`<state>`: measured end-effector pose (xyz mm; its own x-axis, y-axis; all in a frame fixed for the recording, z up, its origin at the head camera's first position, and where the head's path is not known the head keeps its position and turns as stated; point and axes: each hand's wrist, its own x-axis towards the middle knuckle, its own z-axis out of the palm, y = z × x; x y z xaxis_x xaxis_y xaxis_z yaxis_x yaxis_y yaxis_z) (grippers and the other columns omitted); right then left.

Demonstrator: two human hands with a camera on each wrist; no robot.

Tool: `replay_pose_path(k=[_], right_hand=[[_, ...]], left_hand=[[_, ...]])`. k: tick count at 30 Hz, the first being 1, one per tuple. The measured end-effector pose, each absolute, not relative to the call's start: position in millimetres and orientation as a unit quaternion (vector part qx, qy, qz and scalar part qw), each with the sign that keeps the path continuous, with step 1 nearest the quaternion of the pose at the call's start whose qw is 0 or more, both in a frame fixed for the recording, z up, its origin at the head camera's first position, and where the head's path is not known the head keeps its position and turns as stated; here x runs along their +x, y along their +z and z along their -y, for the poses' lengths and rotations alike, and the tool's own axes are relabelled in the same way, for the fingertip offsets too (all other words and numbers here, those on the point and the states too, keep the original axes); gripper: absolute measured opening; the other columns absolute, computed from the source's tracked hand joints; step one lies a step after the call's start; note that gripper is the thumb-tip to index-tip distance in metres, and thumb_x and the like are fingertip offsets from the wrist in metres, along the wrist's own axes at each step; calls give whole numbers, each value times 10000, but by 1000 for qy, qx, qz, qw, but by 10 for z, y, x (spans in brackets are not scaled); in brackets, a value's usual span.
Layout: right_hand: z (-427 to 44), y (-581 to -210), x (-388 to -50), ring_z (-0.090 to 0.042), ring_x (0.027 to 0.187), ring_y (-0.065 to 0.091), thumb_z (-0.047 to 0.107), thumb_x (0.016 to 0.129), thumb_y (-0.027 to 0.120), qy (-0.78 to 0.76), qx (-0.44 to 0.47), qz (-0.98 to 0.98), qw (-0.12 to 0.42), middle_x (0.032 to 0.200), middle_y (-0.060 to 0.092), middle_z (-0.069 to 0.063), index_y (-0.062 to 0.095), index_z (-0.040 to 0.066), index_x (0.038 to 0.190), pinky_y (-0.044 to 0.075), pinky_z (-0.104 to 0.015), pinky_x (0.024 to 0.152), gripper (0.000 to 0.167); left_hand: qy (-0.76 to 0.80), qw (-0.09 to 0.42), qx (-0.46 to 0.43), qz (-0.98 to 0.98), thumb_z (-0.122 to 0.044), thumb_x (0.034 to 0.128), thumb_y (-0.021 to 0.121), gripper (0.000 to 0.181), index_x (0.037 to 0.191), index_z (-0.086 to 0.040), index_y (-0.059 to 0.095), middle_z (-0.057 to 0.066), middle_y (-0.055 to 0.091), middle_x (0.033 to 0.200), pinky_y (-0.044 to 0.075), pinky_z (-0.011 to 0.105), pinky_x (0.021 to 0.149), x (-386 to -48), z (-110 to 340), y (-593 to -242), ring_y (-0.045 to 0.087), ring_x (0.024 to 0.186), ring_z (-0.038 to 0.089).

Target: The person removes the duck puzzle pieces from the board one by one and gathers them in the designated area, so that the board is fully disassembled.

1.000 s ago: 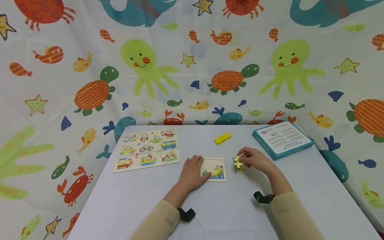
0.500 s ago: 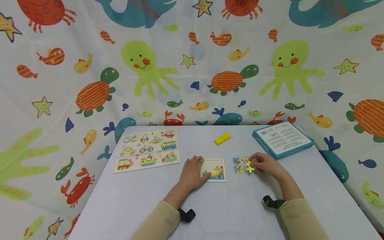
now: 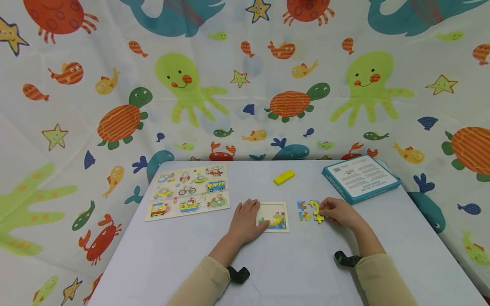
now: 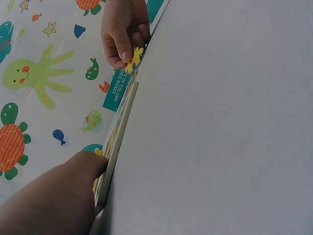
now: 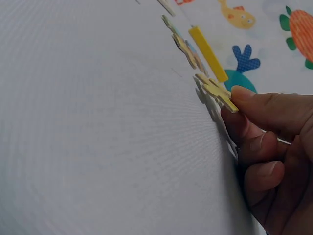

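My left hand lies with extended fingers on the left side of a small wooden puzzle board, thumb across its lower edge. Part of a colourful picture shows in the board's lower right, the rest being bare or covered by the hand. Just right of the board, my right hand pinches a yellow jigsaw piece between thumb and index finger, tilted a little above the table in the right wrist view. Several loose jigsaw pieces with blue, orange and yellow print lie between the board and that hand.
A larger board with vehicle pictures lies at the left. Behind the small board is a yellow block. A teal box occupies the back right, and a sea-animal cloth hangs behind the white table.
My right hand has moved to the right with the yellow jigsaw piece, uncovering the loose pieces, and the held piece has tipped slightly toward me. My left hand has stayed on the board.
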<state>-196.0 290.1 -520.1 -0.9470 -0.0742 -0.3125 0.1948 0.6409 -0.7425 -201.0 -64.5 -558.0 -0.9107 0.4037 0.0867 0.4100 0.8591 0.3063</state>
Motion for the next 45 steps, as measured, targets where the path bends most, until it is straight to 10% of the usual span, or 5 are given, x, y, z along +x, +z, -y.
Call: replay_pose_path(k=[45], right_hand=[[-2454, -4991, -2102, -211, 694, 551, 327, 949, 657, -382, -13, -914, 137, 906, 621, -65, 664, 161, 1029, 456, -285, 601, 184]], left_hand=[[-159, 4, -208, 965, -635, 927, 497, 770, 1498, -125, 418, 30, 394, 1552, 188, 503, 1239, -1996, 645, -5565, 289, 1493, 256]])
